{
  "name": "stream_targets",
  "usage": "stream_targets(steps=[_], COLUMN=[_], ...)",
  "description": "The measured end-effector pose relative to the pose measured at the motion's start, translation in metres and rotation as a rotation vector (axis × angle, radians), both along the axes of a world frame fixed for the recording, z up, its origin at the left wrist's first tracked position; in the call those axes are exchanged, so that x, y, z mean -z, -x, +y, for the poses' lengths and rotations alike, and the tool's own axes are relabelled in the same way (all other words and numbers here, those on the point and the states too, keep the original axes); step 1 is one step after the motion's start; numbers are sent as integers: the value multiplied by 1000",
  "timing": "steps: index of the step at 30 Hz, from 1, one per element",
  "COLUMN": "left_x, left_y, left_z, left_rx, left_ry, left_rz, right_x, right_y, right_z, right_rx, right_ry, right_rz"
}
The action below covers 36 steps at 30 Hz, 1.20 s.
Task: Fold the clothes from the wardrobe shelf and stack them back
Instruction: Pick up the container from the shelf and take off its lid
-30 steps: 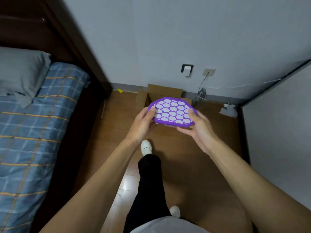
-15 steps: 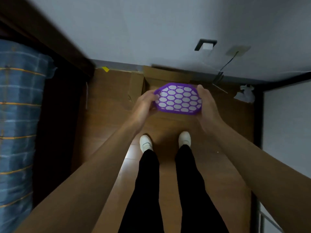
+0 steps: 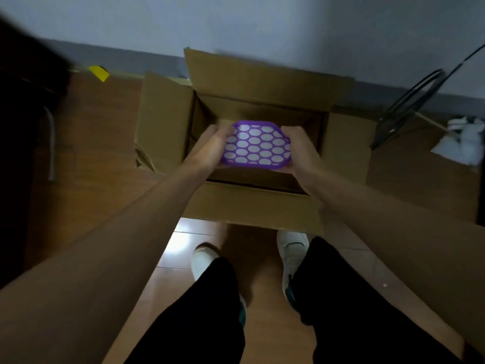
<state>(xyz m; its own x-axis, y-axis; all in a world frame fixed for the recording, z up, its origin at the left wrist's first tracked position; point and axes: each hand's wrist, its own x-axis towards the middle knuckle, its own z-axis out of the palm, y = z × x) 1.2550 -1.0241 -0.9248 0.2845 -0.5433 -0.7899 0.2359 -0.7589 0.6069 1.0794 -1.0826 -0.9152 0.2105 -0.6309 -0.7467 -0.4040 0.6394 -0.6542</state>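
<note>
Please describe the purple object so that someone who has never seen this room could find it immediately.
Look at the open cardboard box on the wooden floor by the wall. Over its opening, both hands, left hand and right hand, hold a flat purple tray. Its purple lattice with pale oval cells is the only bright patterned thing there.

Flat purple object [image 3: 257,145] with white oval honeycomb pattern, octagonal outline, was held roughly level by both side edges over the open cardboard box [image 3: 262,82] on the floor.
</note>
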Motion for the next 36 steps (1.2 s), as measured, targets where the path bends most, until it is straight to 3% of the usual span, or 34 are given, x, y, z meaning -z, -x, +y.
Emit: stream_targets(steps=[10,14,20,23,25,32,36], left_x=[131,160,168,134,98,-118,-270], left_y=[-4,4,5,3,4,16,23], left_z=[-30,-31,-25,-24,-19,22,69], left_rx=[190,165,142,213,188,-37,-224], left_ry=[-193,-230,-269,-215,-138,110,163], left_rz=[61,5,-2,-259,-308,-172,-62], right_x=[153,179,174,142,108,-100,-239], right_y=[0,-1,2,0,0,-6,-12], right_z=[-19,-18,-19,-20,-16,6,22], right_rx=[-33,-34,-169,-249,-190,-131,-243], right_ry=[-139,-203,-134,23,101,245,251], right_rz=[69,66,140,308,303,92,-33])
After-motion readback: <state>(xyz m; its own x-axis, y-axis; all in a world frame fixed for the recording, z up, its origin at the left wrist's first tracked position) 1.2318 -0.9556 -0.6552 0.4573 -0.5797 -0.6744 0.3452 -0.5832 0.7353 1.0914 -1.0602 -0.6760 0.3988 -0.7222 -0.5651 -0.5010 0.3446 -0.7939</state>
